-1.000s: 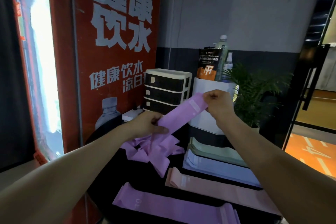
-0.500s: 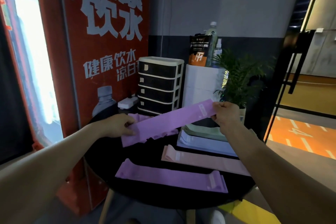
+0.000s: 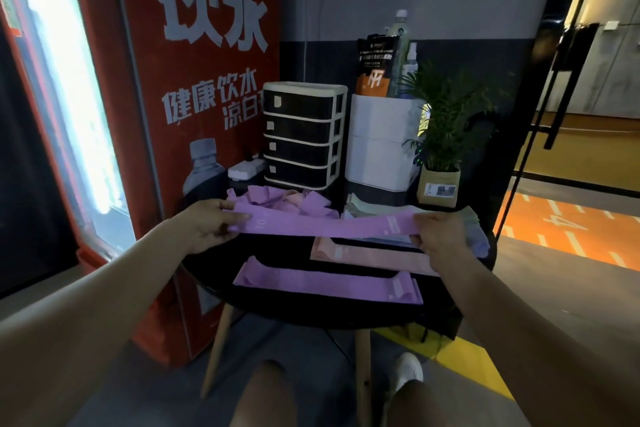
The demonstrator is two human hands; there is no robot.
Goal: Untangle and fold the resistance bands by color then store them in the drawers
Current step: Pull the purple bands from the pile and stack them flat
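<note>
Held band: I have one purple resistance band (image 3: 322, 226) stretched flat between both hands, raised above the round black desk (image 3: 346, 308).
Long axis: it runs left to right across my view, nearly level, and parallel to the folded purple band (image 3: 327, 284) lying below it at the near edge.
Left hand (image 3: 207, 225): thumb on top and fingers (image 3: 239, 217) curled beneath, pinching the band's left end.
Right hand (image 3: 438, 236): clamped on the right end, thumb over the top edge, the rest of the grip hidden behind the hand.
Which hand is nearer: I judge neither; the folded purple band sits directly under the span, so a straight lowering would stack like on like.
Tangle: a loose knot of purple and pink bands (image 3: 284, 201) remains behind the held band, just in front of the drawers (image 3: 304, 139).
Sorted piles: pink band (image 3: 367, 255) laid flat between the purple pile and the far ones; pale blue and green ones lie beyond my right hand, partly hidden.
Material: thin, matte, limp rubbery strip with a small pale printed patch near each end; it sags only slightly under my tension.
Drawers: four dark fronts in a cream frame, all closed, well beyond the held band.
</note>
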